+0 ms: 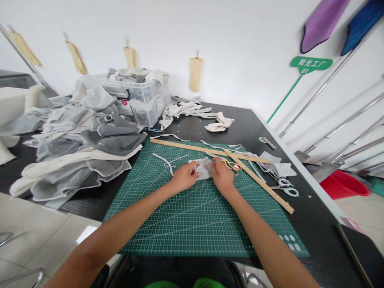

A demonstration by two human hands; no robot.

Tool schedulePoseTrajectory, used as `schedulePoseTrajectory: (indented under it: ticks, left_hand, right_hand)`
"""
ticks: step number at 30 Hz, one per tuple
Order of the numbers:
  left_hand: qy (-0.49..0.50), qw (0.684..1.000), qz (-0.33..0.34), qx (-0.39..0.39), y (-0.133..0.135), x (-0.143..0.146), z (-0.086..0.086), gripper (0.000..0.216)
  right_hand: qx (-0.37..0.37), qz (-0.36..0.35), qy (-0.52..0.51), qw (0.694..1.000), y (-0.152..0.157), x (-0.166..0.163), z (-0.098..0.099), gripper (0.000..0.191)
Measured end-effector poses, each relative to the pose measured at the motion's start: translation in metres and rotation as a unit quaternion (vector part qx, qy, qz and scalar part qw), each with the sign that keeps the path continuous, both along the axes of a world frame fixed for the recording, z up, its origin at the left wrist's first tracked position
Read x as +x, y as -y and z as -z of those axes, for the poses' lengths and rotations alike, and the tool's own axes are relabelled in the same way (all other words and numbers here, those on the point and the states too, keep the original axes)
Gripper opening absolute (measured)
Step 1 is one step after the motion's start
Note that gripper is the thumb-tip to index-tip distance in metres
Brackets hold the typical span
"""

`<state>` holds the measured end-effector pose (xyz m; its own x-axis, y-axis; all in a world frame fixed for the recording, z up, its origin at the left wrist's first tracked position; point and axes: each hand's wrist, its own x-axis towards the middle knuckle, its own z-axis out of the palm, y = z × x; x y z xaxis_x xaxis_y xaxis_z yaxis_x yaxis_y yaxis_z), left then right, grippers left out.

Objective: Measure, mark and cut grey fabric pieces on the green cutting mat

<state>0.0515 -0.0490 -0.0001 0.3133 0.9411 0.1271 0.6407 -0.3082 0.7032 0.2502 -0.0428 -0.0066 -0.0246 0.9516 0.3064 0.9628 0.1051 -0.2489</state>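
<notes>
A heap of grey and cream fabric (pixel 90 148) is piled on the black table (pixel 246 124), beside a clear plastic bin (pixel 150 104). 2 wooden rulers (pixel 192 148) are laid crossing each other, and white-handled scissors (pixel 286 187) are seen near them. 4 cream gloves (pixel 195 74) are hung on the wall. A red basin (pixel 342 185) is placed on the floor, below a green sign (pixel 310 64).

Two wooden rulers (pixel 207 150) (pixel 261 183), two pairs of scissors (pixel 231 165) (pixel 286 188), one cutting mat (pixel 195 224), four hanging gloves (pixel 24 49) (pixel 76 57) (pixel 130 57) (pixel 195 74)
</notes>
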Motion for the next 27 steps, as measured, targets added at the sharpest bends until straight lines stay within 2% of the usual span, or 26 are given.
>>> schedulePoseTrajectory:
  ticks: [4,8,10,12,15,16,20,24,27]
  left_hand:
    - [0.028,0.999,-0.028,-0.003,0.000,0.004,0.007,0.038]
    - [0.070,0.996,-0.053,-0.019,-0.005,0.005,0.018,0.064]
    - [0.089,0.994,-0.055,-0.021,-0.008,0.005,0.021,0.070]
    - [0.109,0.992,-0.053,-0.021,-0.011,0.005,0.021,0.056]
    - [0.152,0.988,-0.030,-0.026,-0.014,0.005,0.015,0.012]
    - [0.173,0.984,-0.024,-0.025,-0.014,0.005,0.012,0.009]
    - [0.284,0.959,-0.020,-0.004,-0.013,0.007,0.000,0.018]
    - [0.398,0.917,-0.006,-0.015,-0.010,0.010,-0.005,0.028]
    - [0.401,0.915,-0.034,0.013,-0.008,0.009,-0.006,0.024]
  right_hand:
    - [-0.012,0.009,-0.025,1.000,-0.002,0.002,0.002,0.029]
    - [-0.003,0.004,-0.058,0.998,-0.002,0.007,0.003,0.030]
    - [0.014,-0.001,-0.086,0.996,-0.002,0.009,0.003,0.032]
    - [0.038,-0.001,-0.119,0.992,-0.002,0.012,0.002,0.034]
    - [0.078,-0.002,-0.162,0.984,-0.001,0.013,0.001,0.037]
    - [0.092,-0.004,-0.174,0.980,0.000,0.013,0.000,0.037]
    - [0.146,-0.020,-0.198,0.969,0.004,0.009,-0.001,0.034]
    - [0.181,-0.039,-0.175,0.967,0.012,0.004,-0.002,0.033]
    - [0.195,-0.046,-0.168,0.965,0.016,0.001,-0.002,0.033]
